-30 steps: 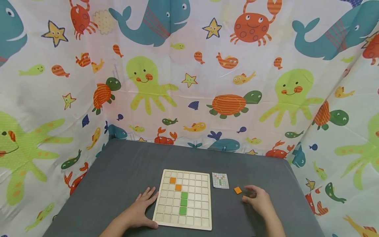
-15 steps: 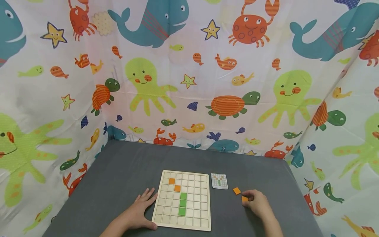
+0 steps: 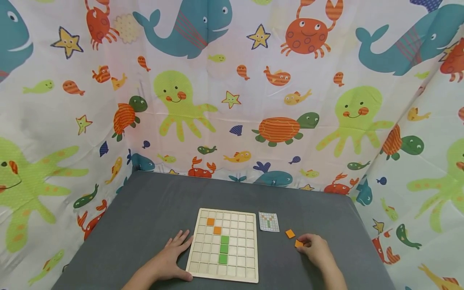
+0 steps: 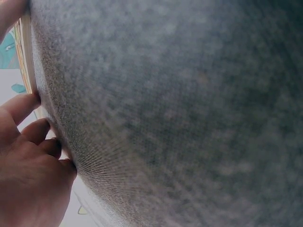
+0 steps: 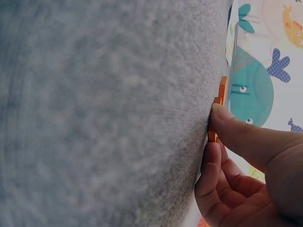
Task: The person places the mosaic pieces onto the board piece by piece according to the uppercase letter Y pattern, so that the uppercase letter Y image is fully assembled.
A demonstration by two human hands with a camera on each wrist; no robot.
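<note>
A pale wooden grid board [image 3: 241, 251] lies on the dark grey table. In its cells sit two orange tiles [image 3: 210, 221] on a diagonal and, below them, a column of green tiles [image 3: 224, 249]. My left hand [image 3: 168, 257] rests at the board's left edge, fingers spread, thumb at the near left corner. The left wrist view shows fingertips [image 4: 33, 99] against the board's side. To the board's right, my right hand [image 3: 316, 250] pinches a square orange tile [image 3: 298, 243] by its edges, low at the table. Another orange tile [image 3: 290, 233] lies just beyond it.
A small pattern card [image 3: 268, 222] with a printed coloured grid lies off the board's upper right corner. The grey table [image 3: 170, 193] is enclosed on the left, back and right by a curtain [image 3: 232, 121] printed with sea animals.
My right fingers have closed around the nearer orange tile, which is more exposed and slightly farther left than half a second ago. The left hand and board stay in place.
</note>
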